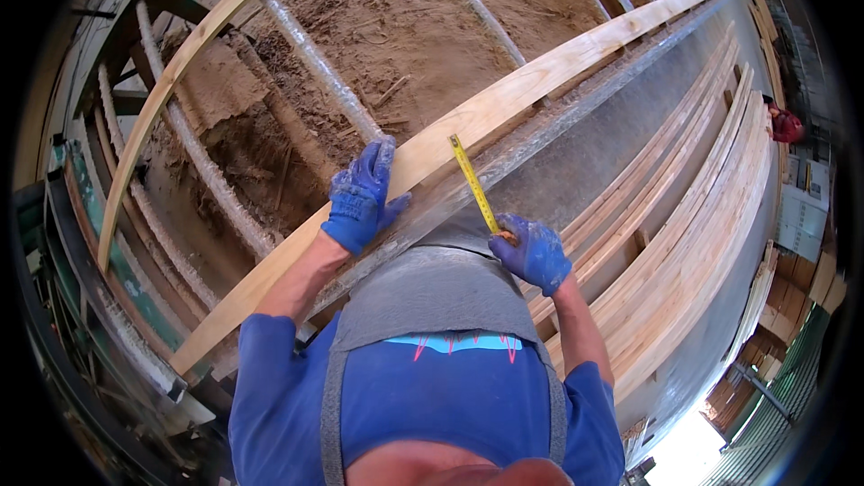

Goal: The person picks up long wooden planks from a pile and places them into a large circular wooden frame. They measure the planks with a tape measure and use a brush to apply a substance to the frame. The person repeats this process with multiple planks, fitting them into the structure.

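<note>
A long pale wooden board [531,79] lies diagonally before me on a metal frame. My left hand [362,196], in a blue work glove, grips this board across its width, with the thumb on the near side. Close to my apron, my gloved right hand [533,254] is closed around a tape measure whose yellow blade [472,182] is pulled out. The blade's tip reaches the near edge of the board. Most of the tape's case is hidden by the glove.
Metal roller bars [310,54] cross above a floor strewn with sawdust and wood scraps. Another narrow board [171,76] lies across them at the left. Stacked long boards [666,279] rest on a grey metal table at my right. A person in red [786,124] is at the far right.
</note>
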A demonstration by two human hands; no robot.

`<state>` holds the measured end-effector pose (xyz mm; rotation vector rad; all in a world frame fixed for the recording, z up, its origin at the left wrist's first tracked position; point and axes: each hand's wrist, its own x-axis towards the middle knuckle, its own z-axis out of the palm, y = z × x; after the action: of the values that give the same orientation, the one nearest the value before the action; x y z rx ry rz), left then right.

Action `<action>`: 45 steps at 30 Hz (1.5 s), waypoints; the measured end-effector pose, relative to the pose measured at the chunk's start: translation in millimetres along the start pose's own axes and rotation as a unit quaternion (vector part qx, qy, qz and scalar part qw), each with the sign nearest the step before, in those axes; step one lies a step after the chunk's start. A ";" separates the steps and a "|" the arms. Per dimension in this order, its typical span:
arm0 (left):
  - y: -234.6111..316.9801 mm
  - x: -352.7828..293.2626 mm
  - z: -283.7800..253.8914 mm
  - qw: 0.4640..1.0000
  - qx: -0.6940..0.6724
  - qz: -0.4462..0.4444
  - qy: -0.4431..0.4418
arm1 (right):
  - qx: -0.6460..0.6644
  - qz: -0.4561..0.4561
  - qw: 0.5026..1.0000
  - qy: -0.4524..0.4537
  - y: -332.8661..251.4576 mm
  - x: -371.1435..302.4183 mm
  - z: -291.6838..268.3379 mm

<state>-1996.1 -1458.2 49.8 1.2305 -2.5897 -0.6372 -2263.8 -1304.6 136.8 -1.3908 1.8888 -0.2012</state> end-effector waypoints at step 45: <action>-0.1 20.8 -50.0 0.999 -0.021 0.012 -0.034 | 0.226 0.028 0.962 -0.153 13.0 65.8 -18.6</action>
<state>-1991.2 -1489.0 94.0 1.1831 -2.6280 -0.7367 -2293.0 -1362.3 111.1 -0.9913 1.5048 -0.3434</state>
